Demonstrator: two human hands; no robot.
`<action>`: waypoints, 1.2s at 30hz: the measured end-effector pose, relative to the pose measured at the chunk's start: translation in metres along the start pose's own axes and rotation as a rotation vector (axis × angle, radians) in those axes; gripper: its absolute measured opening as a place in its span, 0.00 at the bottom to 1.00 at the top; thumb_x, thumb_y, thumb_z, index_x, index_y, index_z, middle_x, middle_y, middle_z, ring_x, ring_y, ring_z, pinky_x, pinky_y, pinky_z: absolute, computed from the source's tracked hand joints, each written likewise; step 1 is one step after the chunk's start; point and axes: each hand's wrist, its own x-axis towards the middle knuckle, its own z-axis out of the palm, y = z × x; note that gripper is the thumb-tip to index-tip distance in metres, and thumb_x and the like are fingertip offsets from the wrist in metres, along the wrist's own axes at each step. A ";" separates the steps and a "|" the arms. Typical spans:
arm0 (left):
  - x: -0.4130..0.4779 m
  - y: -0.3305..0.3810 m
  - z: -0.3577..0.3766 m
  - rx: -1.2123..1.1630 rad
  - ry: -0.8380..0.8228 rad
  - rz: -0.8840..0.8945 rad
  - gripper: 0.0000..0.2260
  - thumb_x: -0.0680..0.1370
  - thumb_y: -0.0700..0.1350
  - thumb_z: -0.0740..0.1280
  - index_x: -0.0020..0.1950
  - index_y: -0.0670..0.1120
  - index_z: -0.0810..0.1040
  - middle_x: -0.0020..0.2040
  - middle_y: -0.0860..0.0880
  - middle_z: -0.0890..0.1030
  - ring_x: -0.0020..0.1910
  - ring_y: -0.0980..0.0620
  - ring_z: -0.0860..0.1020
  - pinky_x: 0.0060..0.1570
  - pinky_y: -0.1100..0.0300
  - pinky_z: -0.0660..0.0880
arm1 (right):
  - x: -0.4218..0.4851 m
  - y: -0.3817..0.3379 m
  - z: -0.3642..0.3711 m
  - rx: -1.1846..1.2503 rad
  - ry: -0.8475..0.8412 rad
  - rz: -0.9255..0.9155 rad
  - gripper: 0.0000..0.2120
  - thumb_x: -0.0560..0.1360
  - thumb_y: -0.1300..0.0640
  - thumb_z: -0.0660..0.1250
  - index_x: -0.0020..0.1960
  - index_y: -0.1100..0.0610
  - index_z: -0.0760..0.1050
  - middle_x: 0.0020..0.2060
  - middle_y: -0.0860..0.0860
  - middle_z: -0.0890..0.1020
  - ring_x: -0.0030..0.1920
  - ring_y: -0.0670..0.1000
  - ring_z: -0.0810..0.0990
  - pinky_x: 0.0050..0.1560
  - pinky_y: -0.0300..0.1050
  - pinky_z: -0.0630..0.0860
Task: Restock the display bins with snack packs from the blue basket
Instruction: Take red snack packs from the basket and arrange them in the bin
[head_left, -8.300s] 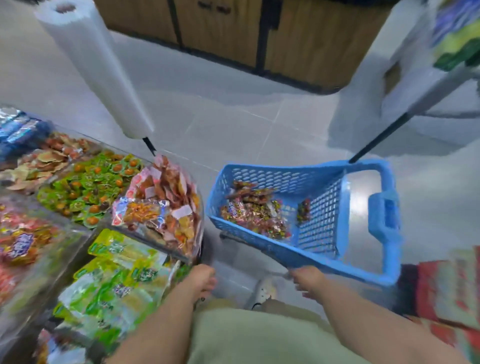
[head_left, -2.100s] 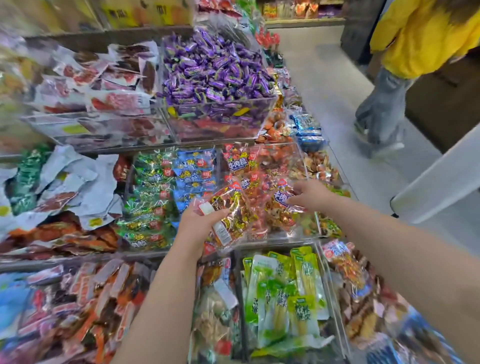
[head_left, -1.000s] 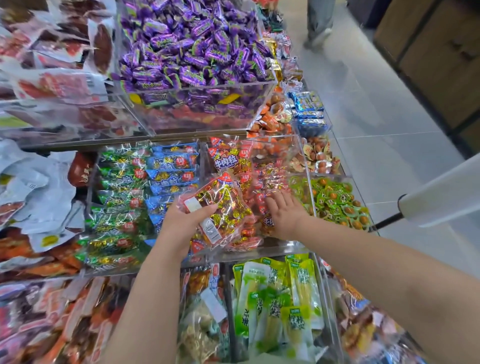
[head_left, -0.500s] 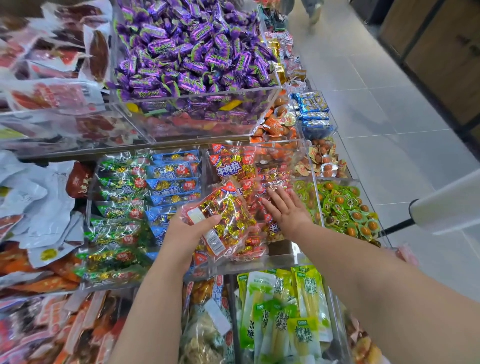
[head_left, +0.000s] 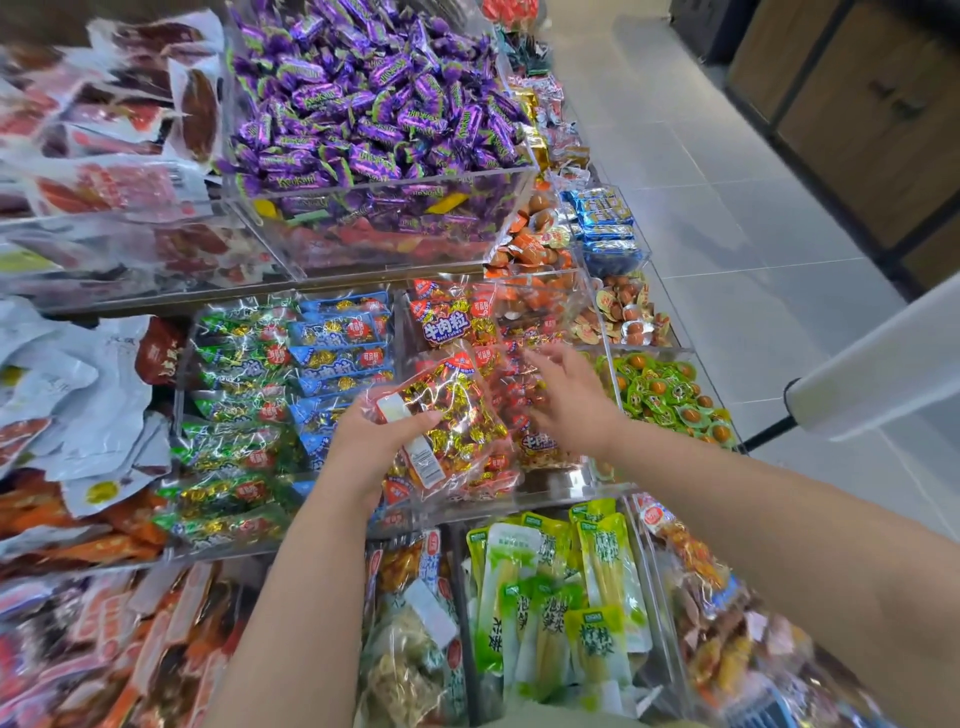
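Lifted off the red packs, the right hand hovers loose-fingered above the clear bin, while the left hand grasps one gold-and-red snack pack.

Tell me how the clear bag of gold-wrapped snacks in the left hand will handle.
The bag is probably floppy: thin crinkled film around loose wrapped pieces. The glossy film looks slippery, so the left hand gripping one end might lose it. Flat in shape, it is unlikely to roll.

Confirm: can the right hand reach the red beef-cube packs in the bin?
Probably yes: the open right hand hovers over the red packs; the pack held by the left hand sits beside it, not between.
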 end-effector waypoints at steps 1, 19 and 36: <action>-0.002 0.000 0.003 0.003 -0.002 0.002 0.20 0.66 0.41 0.79 0.55 0.45 0.78 0.53 0.41 0.83 0.54 0.41 0.81 0.56 0.43 0.77 | -0.004 -0.009 -0.011 0.333 0.036 0.089 0.22 0.75 0.48 0.66 0.68 0.52 0.68 0.62 0.53 0.73 0.62 0.53 0.72 0.65 0.53 0.70; -0.029 0.009 0.022 -0.257 -0.179 -0.295 0.42 0.68 0.76 0.53 0.69 0.47 0.73 0.60 0.39 0.81 0.58 0.39 0.80 0.57 0.39 0.76 | -0.081 -0.040 -0.045 0.055 0.721 -0.880 0.03 0.69 0.62 0.73 0.42 0.56 0.82 0.41 0.50 0.84 0.47 0.49 0.78 0.53 0.50 0.72; -0.047 -0.005 0.043 -0.220 0.039 0.104 0.17 0.70 0.46 0.77 0.54 0.53 0.76 0.56 0.49 0.82 0.48 0.59 0.83 0.48 0.57 0.80 | -0.086 -0.075 -0.025 1.244 -0.210 0.492 0.16 0.73 0.49 0.69 0.55 0.59 0.75 0.53 0.56 0.80 0.52 0.58 0.79 0.58 0.55 0.77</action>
